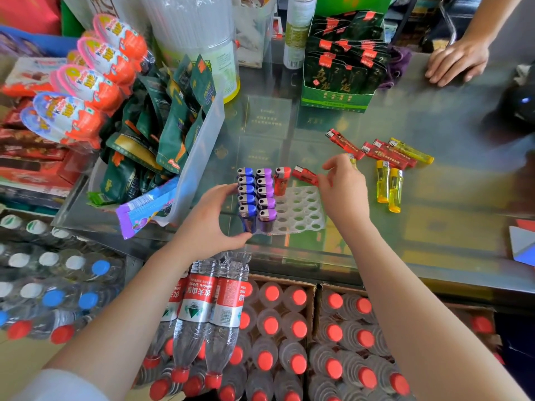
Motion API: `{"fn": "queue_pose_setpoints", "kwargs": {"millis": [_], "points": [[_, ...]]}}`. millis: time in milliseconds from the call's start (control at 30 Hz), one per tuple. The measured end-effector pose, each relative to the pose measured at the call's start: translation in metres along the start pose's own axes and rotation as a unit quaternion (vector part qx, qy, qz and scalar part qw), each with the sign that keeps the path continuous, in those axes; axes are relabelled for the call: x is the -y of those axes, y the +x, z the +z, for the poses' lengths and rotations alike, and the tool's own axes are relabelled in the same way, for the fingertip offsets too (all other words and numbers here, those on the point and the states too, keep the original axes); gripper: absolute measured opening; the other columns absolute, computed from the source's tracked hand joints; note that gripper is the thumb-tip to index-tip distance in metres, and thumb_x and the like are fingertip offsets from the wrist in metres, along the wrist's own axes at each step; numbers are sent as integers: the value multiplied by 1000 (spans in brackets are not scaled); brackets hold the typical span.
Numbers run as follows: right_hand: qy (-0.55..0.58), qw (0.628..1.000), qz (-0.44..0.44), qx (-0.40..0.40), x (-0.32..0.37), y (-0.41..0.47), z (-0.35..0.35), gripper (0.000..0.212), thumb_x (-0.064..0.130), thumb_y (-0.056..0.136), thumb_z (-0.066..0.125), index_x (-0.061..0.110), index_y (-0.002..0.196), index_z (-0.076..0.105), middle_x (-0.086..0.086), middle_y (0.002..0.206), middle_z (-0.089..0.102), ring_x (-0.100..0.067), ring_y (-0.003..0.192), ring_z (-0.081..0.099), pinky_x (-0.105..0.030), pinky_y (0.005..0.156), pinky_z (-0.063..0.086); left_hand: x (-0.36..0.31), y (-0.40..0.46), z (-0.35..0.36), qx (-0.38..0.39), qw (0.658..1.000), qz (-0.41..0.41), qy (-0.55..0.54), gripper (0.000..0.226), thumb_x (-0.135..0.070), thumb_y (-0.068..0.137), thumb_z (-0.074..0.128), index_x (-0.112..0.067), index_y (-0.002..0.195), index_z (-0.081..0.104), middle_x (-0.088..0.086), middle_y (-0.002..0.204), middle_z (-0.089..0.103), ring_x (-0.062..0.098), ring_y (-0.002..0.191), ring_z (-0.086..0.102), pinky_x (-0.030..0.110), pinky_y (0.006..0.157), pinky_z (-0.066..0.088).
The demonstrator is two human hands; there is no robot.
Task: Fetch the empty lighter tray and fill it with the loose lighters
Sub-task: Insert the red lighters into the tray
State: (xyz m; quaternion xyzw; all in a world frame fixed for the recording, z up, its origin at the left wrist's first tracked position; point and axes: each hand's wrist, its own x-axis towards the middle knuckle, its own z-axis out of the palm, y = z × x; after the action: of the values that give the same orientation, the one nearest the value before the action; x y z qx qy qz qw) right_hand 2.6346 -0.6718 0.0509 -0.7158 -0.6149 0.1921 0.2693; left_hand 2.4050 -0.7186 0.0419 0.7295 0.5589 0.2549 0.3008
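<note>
Crowding the tray (301,211): snack bin (199,146) left, loose lighters (388,153) right.

A glass worktop (434,198) in bright, even light — cartons of red-capped water bottles (289,337) below its near edge, snack packets (150,140) crowding its left end.

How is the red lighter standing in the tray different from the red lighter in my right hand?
The red lighter in the tray stands upright in a slot of the white tray, next to the purple column; the red lighter in the right hand lies tilted above the tray, outside any slot. Nothing touches the first; the right hand pinches the second. Both are red with metal tops, and look alike in size.
</note>
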Motion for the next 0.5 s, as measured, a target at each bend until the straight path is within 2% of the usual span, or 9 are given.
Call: {"fn": "queue_pose_setpoints", "kwargs": {"millis": [100, 167, 300, 400, 500], "points": [[-107, 993, -23, 37, -2, 5, -1, 21, 24, 90, 52, 13, 106, 61, -10, 116, 51, -31, 90, 57, -32, 64, 42, 2, 0, -1, 6, 1000, -1, -4, 79, -50, 53, 64, -24, 125, 43, -12, 119, 46, -2, 112, 40, 14, 91, 29], [-136, 988, -30, 67, -2, 9, -2, 22, 25, 90, 52, 14, 106, 63, -10, 114, 53, -31, 93, 56, -32, 64, 41, 3, -1, -2, 11, 1000, -3, -4, 80, -50, 53, 64, -25, 125, 42, -13, 119, 47, -3, 112, 40, 10, 90, 28], [-168, 981, -38, 91, 1, 16, -4, 23, 24, 88, 57, 11, 107, 59, -11, 109, 56, -31, 91, 56, -32, 64, 41, 4, -2, -3, 14, 1000, -5, -8, 80, -50, 53, 64, -26, 126, 41, -13, 119, 46, -4, 112, 39, 14, 90, 29], [-130, 988, -35, 77, 2, 12, -7, 22, 24, 87, 58, 11, 105, 56, -10, 105, 60, -27, 84, 53, -32, 64, 39, 4, -2, -2, 14, 1000, 0, -11, 80, -49, 54, 65, -26, 126, 41, -13, 120, 45, -4, 112, 38, 17, 92, 29], [2, 999, -48, 24, 5, -5, -12, 20, 21, 86, 61, 9, 100, 53, -4, 95, 63, -19, 71, 49, -27, 61, 39, 5, -3, -1, 9, 1000, 4, -14, 79, -50, 54, 64, -25, 126, 41, -13, 120, 45, -3, 113, 38, 20, 93, 30]]}}
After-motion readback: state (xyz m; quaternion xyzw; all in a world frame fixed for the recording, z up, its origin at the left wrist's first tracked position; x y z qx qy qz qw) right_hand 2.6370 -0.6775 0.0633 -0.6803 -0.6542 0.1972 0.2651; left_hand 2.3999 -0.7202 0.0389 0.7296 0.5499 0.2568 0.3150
